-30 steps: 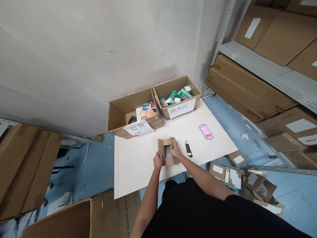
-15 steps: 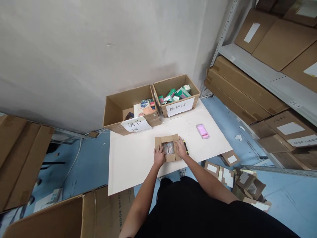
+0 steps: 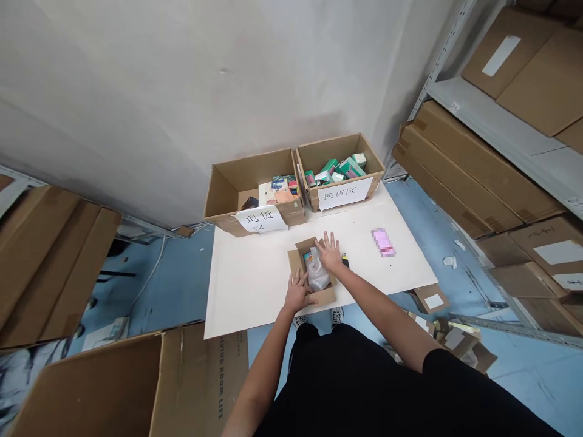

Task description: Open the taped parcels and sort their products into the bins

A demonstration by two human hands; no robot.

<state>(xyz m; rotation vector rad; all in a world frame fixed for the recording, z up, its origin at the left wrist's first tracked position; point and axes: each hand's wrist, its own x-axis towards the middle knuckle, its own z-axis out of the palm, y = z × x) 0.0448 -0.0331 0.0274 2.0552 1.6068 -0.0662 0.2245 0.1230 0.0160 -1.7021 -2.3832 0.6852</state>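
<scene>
A small cardboard box (image 3: 326, 297) stands on the white table near its front edge, its flaps spread apart. Inside lies a translucent plastic wrapping (image 3: 317, 273), with a blue and orange printed item (image 3: 308, 258) showing at its left. My left hand (image 3: 298, 293) rests at the near left side of the box, fingers spread over its edge. My right hand (image 3: 330, 252) lies over the far right side, fingers stretched out flat. Partly hidden behind my right wrist is a black and yellow object (image 3: 345, 260).
At the table's back stand two labelled cartons, the left carton (image 3: 228, 226) with mixed items and the right carton (image 3: 378, 182) with green packages. A blurred pink object (image 3: 383, 242) lies on the white table (image 3: 246, 285). Shelving (image 3: 496, 109) rises at right; a large open carton (image 3: 182, 388) stands at lower left.
The box's flaps have opened wider, exposing more of the plastic wrapping and the printed item. My right hand has moved up onto the box's far side. The view has shifted slightly left.
</scene>
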